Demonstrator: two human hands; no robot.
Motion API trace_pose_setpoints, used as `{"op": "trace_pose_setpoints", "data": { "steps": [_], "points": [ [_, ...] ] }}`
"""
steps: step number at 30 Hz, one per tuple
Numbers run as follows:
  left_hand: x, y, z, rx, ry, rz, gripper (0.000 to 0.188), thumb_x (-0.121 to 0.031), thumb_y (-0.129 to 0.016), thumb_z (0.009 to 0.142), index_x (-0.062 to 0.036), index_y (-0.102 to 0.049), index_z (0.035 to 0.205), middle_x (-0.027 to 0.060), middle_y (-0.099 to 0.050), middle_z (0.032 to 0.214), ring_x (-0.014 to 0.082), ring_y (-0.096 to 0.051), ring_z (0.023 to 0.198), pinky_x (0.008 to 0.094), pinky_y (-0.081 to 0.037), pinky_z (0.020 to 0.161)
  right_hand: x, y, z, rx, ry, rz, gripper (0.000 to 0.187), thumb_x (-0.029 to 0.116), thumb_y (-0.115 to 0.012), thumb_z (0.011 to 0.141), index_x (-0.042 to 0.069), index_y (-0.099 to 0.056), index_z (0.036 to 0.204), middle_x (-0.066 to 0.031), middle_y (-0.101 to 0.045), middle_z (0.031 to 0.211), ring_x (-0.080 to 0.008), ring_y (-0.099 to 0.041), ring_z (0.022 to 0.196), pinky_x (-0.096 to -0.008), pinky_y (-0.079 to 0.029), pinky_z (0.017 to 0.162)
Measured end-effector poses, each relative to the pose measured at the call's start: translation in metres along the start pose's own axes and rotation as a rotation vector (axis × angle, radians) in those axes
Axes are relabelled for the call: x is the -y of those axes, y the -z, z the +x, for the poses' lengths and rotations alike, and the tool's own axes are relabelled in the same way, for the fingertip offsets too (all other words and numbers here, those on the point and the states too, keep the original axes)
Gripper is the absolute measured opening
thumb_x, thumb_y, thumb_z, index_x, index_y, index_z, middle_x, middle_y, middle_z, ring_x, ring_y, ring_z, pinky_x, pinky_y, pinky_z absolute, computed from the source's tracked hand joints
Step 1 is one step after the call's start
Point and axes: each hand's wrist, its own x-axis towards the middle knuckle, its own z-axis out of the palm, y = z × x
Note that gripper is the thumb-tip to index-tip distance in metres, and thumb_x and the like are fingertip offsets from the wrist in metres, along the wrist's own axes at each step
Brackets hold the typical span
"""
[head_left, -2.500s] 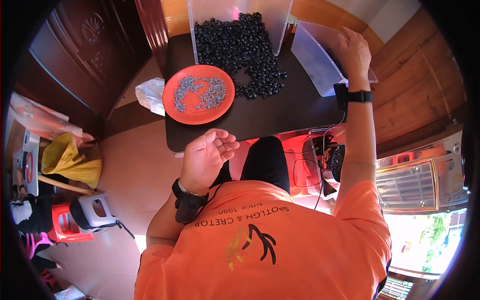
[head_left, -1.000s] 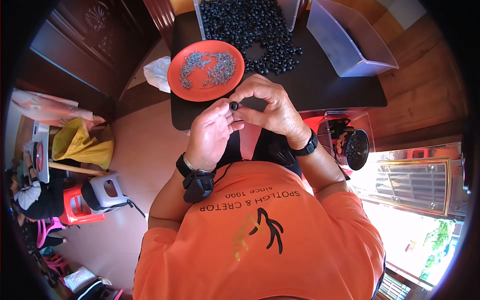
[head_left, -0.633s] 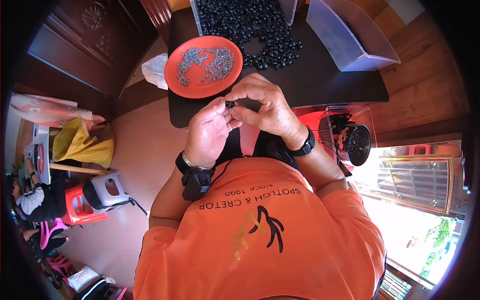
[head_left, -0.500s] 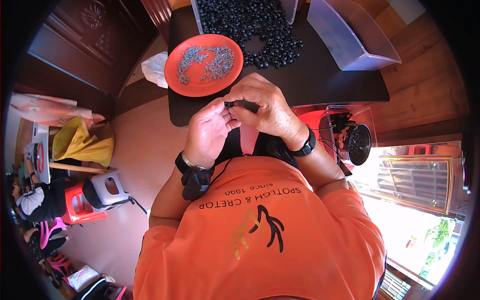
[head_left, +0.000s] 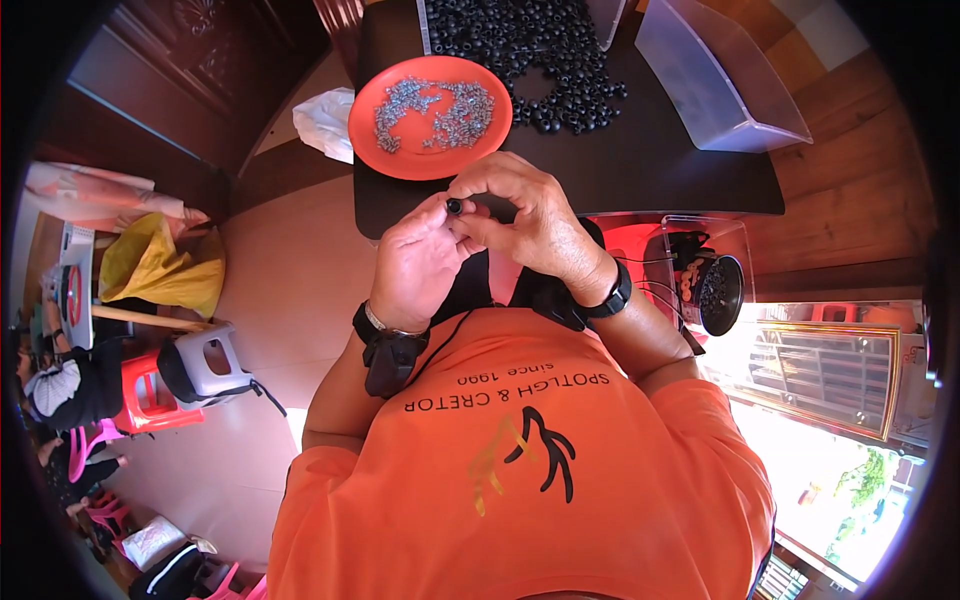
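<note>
Two hands meeting above the near table (head_left: 640, 180) edge: left hand (head_left: 425, 265) and right hand (head_left: 530, 215), both grips pinched closed on one small black part (head_left: 454, 206). Seemingly mid-assembly, perhaps fitting a piece from the orange plate (head_left: 372, 150). Probably next: steady alignment, firm press.

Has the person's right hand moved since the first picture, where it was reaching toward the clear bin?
Yes. The right hand has come back from the clear bin to the near table edge, meeting the left hand around a small black piece.

Plate (head_left: 430, 120) on the table (head_left: 650, 170) (bin (head_left: 720, 75) to its right).
</note>
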Motion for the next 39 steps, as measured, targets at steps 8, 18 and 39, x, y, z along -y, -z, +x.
{"op": "trace_pose_setpoints", "data": {
  "steps": [8,18,39],
  "points": [
    [-0.004,0.009,-0.009,0.004,-0.047,0.017,0.022,-0.021,-0.045,0.096,-0.0051,-0.058,0.106,0.0057,-0.059,0.105,0.0183,-0.057,0.102,0.0372,-0.042,0.091,-0.001,-0.009,0.006,0.088,0.034,-0.052,0.023,0.0,-0.072,0.071,0.004,-0.066,0.093,-0.0066,-0.065,0.093,-0.0244,-0.061,0.089,-0.0342,-0.051,0.079],
    [-0.022,0.022,-0.022,-0.035,-0.077,0.108,0.021,-0.023,-0.047,0.095,-0.0052,-0.057,0.103,0.0052,-0.058,0.1,0.0218,-0.059,0.099,0.0338,-0.044,0.087,-0.02,0.0,0.06,0.161,-0.045,-0.22,0.013,0.006,-0.068,0.08,0.003,-0.068,0.093,-0.0087,-0.067,0.086,-0.0235,-0.064,0.08,-0.0325,-0.051,0.074],
    [-0.033,0.021,-0.022,-0.132,-0.068,0.055,0.018,-0.02,-0.048,0.096,-0.0043,-0.057,0.095,0.0089,-0.059,0.099,0.0261,-0.058,0.099,0.0359,-0.044,0.085,-0.08,-0.034,0.106,0.49,-0.031,-1.137,0.016,0.014,-0.06,0.08,0.01,-0.072,0.088,-0.011,-0.071,0.091,-0.0307,-0.068,0.089,-0.0401,-0.055,0.072]
  ]
}}
